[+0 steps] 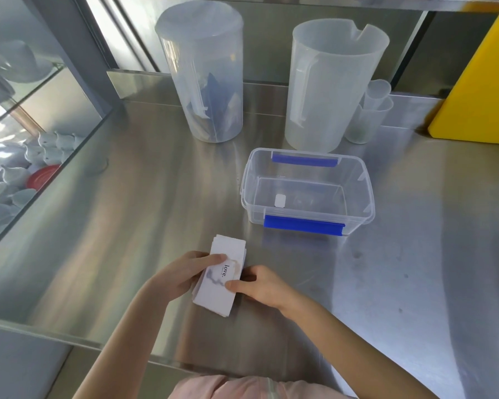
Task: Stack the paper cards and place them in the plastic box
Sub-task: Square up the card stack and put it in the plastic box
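**Paper cards gathered in both hands; plastic box not yet loaded**

Paper cards [220, 276] lay as one roughly squared stack at the lower centre of the frame, held between the person's two hands over the steel counter [127, 197]. The left hand [182, 276] cupped the stack from its left edge, thumb laid across the top card near the printed word "love."; its remaining fingers were hidden beneath the cards, so their spread could not be told. The right hand [261, 285] closed on the opposite edge, thumb pressed onto the top face and the other fingers curled together under and beside the stack. Card edges at the far end were slightly fanned (alignment appeared incomplete). Whether the stack touched the counter or was lifted just clear of it could not be determined.

The plastic box [307, 191], clear with blue latches and no lid fitted, stood open at centre right of the frame, well apart from the stack. It held no cards; only a small white label showed inside, on or near its floor.

Judged from this arrangement, gathering was essentially done, squaring was in hand, and the transfer into the box was wholly outstanding. No loose cards were visible elsewhere on the counter. Two tall translucent jugs [336, 82] stood behind the box, in the upper centre and upper right of the frame, and played no evident part.
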Tool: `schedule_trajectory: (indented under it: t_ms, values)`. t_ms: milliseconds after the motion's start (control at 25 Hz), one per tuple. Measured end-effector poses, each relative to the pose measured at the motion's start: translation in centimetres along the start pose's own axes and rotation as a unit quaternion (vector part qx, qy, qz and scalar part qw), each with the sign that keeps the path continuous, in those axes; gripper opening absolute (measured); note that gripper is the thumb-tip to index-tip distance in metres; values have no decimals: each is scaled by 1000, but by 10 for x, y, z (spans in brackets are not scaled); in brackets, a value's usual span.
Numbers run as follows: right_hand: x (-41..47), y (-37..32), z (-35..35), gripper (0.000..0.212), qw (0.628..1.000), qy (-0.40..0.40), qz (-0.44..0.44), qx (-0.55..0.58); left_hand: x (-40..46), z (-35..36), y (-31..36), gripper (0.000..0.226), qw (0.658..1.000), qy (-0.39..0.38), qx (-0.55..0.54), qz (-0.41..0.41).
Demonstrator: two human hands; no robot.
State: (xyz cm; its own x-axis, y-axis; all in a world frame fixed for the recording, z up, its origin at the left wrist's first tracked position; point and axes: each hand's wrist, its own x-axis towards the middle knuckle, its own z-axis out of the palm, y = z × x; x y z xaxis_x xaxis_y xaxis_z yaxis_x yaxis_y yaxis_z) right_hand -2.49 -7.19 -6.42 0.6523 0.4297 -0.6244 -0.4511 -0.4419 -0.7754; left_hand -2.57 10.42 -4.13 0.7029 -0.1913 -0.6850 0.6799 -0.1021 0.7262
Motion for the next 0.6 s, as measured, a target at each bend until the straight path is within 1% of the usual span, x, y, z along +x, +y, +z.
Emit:
schedule_trajectory:
  t_ms: [80,160,320,400,480,560,600]
  values:
    - [-2,3,-5,40,1000,-11,0,16,1,6,3,20,1000,-21,1,6]
    - [-5,5,-8,42,1000,-19,-9,12,0,12,4,26,999,-30,-12,18]
    - [-14,7,-14,37,998,-18,-46,32,-2,23,4,20,997,-3,-42,62]
    - [-20,9,-17,35,995,-18,-71,66,0,32,4,33,991,13,-115,71]
    - [-25,10,-19,36,992,1,-78,100,2,48,3,43,983,11,-164,83]
    - [-32,10,-28,36,992,30,-77,99,3,62,2,46,982,-1,-157,103]
    - [-37,10,-35,39,993,36,-79,84,4,67,2,49,983,-8,-139,116]
